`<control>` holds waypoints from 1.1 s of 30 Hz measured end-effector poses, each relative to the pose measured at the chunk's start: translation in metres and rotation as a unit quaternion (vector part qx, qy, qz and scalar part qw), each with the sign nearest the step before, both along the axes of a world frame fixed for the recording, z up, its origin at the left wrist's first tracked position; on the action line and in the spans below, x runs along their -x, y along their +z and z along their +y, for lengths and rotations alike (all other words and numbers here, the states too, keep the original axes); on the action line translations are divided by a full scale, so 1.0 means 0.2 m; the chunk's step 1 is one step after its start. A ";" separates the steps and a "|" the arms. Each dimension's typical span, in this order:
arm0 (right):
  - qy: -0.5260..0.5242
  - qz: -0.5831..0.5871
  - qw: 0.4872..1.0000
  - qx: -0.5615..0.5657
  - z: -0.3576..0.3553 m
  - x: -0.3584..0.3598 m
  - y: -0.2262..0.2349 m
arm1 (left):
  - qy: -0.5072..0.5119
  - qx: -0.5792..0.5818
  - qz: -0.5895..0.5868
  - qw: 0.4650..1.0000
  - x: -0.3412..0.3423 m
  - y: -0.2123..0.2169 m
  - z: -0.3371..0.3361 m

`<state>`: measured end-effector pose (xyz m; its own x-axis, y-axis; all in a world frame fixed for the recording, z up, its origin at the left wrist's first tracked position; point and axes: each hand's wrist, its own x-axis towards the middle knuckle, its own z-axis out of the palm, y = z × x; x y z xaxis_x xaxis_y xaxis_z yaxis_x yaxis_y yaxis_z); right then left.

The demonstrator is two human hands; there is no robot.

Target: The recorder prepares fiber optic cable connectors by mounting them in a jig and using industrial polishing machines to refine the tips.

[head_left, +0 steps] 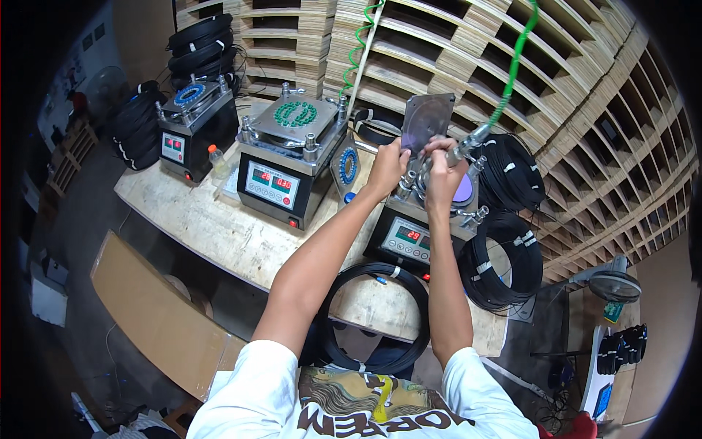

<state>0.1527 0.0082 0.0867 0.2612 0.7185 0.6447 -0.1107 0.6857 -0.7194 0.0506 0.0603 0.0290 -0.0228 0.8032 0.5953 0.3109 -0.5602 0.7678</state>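
Note:
My left hand (389,170) pinches the lower left edge of a square metal plate (431,117), which stands tilted up over the right-hand benchtop machine (404,240). Close beside it, my right hand (443,179) is wrapped round a metal air gun (459,152) fed by a green coiled hose (516,69). The gun is held near the plate's lower face; its nozzle is hidden by my fingers. Below my right hand a round purple pad (464,190) shows on the machine top. To the left of my left hand a plate with a blue ring of parts (348,167) leans against the middle machine.
The middle machine (292,164) carries a plate ringed with green parts; the left machine (191,124) has a blue ring. Black cable coils (508,172) stand right of the bench, another (327,322) lies before me. Wooden pallets (468,51) rise behind. A bottle with an orange cap (217,161) stands between machines.

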 end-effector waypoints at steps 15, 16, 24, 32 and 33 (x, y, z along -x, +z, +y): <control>0.010 -0.026 0.995 0.091 -0.12 -0.10 0.12 | -0.007 0.026 -0.017 1.000 0.00 0.02 -0.03; 0.015 -0.035 0.994 0.103 -0.17 -0.10 0.12 | -0.007 0.026 -0.016 1.000 0.00 0.03 -0.03; -0.063 -0.052 0.993 0.086 -0.13 -0.04 -0.01 | 0.000 0.025 -0.022 0.999 -0.03 0.02 -0.01; -0.111 -0.087 0.990 0.030 -0.17 -0.37 0.16 | -0.025 0.024 -0.041 0.999 0.05 -0.04 0.09; -0.086 -0.086 0.992 0.044 -0.20 -0.45 0.19 | -0.032 0.008 -0.086 0.996 0.04 0.01 0.06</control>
<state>0.2426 -0.0323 0.1237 0.2770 0.7284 0.6266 0.1314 0.6173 -0.7757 0.0423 0.0716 0.0301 -0.0723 0.8152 0.5747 0.1382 -0.5624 0.8152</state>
